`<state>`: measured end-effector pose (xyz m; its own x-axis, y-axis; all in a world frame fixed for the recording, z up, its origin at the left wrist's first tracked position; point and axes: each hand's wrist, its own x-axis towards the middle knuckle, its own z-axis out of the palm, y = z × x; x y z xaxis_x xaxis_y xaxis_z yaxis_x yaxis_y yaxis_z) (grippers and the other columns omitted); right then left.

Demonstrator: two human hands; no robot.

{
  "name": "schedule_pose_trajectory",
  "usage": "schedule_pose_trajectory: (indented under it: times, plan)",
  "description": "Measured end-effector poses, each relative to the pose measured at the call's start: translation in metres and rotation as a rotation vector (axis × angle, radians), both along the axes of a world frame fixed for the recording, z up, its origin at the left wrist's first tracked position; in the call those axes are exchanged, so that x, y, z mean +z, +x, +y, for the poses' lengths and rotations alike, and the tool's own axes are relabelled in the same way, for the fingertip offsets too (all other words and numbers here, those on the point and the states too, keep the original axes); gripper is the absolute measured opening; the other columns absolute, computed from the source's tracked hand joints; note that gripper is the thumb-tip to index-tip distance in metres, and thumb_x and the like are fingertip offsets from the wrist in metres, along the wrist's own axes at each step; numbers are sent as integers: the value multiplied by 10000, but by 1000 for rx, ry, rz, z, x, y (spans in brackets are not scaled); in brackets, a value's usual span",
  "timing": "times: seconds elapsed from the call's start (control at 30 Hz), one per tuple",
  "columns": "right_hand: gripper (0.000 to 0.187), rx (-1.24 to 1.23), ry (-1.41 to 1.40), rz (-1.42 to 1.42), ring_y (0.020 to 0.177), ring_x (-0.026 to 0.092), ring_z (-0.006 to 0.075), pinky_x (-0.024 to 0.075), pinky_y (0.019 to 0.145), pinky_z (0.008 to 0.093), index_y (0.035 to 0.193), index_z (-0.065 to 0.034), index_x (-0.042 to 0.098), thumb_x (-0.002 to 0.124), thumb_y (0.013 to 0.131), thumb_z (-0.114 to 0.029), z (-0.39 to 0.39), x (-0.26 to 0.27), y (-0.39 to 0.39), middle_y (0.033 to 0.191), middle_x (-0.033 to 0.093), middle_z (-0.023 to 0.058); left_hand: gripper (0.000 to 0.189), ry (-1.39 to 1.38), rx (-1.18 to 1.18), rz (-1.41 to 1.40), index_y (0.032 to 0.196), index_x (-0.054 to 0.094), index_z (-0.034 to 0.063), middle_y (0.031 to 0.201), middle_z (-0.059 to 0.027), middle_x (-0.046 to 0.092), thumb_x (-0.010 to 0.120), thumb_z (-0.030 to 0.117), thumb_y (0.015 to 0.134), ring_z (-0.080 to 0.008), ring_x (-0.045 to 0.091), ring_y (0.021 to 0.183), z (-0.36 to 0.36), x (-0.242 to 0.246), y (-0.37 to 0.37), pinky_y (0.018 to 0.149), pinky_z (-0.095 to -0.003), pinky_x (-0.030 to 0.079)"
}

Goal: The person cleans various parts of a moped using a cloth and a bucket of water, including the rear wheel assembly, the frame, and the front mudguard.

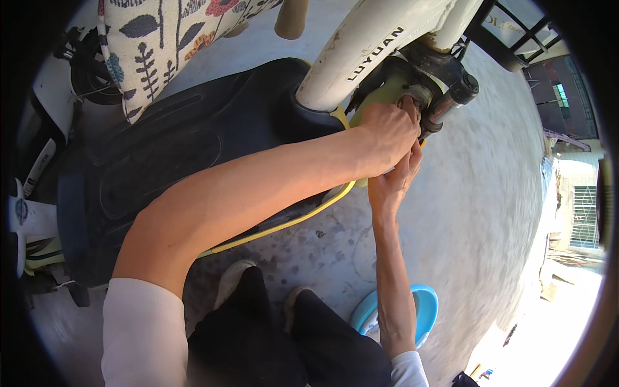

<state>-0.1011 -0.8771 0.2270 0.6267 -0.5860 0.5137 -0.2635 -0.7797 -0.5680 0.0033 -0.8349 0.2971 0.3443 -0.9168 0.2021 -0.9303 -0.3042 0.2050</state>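
Note:
My left hand point(389, 138) reaches across to the front fork of an electric scooter. Its curled fingers press in by the pale yellow-green front fender point(382, 96), around a dirty, brownish part I cannot make out. Just below, my right hand point(396, 179) comes up from the front with bent fingers close against my left hand. A small whitish edge shows between the two hands; what it belongs to is hidden. To the right of my fingers stands the rusty fork leg point(442, 109). The scooter's white frame tube point(358, 53) slants above my left wrist and bears the maker's name Luyuan.
The black footboard point(159, 140) with yellow trim point(290, 222) lies under my left arm. A blue plastic basin point(427, 309) stands on the concrete floor, partly behind my right forearm. A patterned cushion point(145, 48) is at upper left, a black wire basket point(512, 34) at upper right.

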Motion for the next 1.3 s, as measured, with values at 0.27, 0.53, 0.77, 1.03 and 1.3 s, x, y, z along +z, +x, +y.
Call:
schedule_pose_trajectory:
  times: [0.27, 0.53, 0.77, 1.03, 1.3]
  plan:
    - [710, -54, -67, -34, 1144, 411, 350, 372, 953, 427, 1401, -82, 388, 633, 739, -1, 0, -1, 3, 1360, 388, 152, 446, -245, 219, 384, 1081, 496, -68, 938, -251, 623, 645, 181, 742, -377, 631, 916, -11, 4, 17, 745, -440, 527]
    - [513, -46, -183, -46, 1089, 432, 351, 380, 932, 442, 1243, -67, 542, 616, 740, 2, -1, 9, 23, 1297, 438, 122, 635, -325, 185, 356, 1292, 456, -18, 1031, -247, 598, 646, 156, 711, -389, 597, 991, -17, -10, 32, 838, -445, 505]
    - [488, -11, -156, -56, 1043, 445, 325, 399, 884, 422, 1215, -48, 558, 618, 735, 17, 3, 5, 19, 1244, 452, 128, 657, -184, 275, 546, 1309, 427, -7, 1036, -255, 625, 642, 165, 713, -387, 626, 964, -16, 3, 27, 820, -427, 526]
    - [459, 5, -119, -39, 966, 464, 293, 417, 861, 394, 1194, -56, 587, 637, 744, 17, 7, 0, 10, 1263, 445, 124, 515, -87, 143, 364, 1049, 449, -182, 795, -253, 656, 655, 160, 724, -373, 676, 773, -1, 3, 23, 660, -398, 560]
    - [535, -14, -84, -101, 966, 442, 287, 405, 846, 388, 1256, -58, 540, 649, 736, 7, 5, 2, 18, 1249, 445, 126, 362, -233, 184, 408, 985, 545, -98, 861, -237, 657, 627, 107, 699, -356, 677, 814, -20, 6, 36, 700, -389, 559]
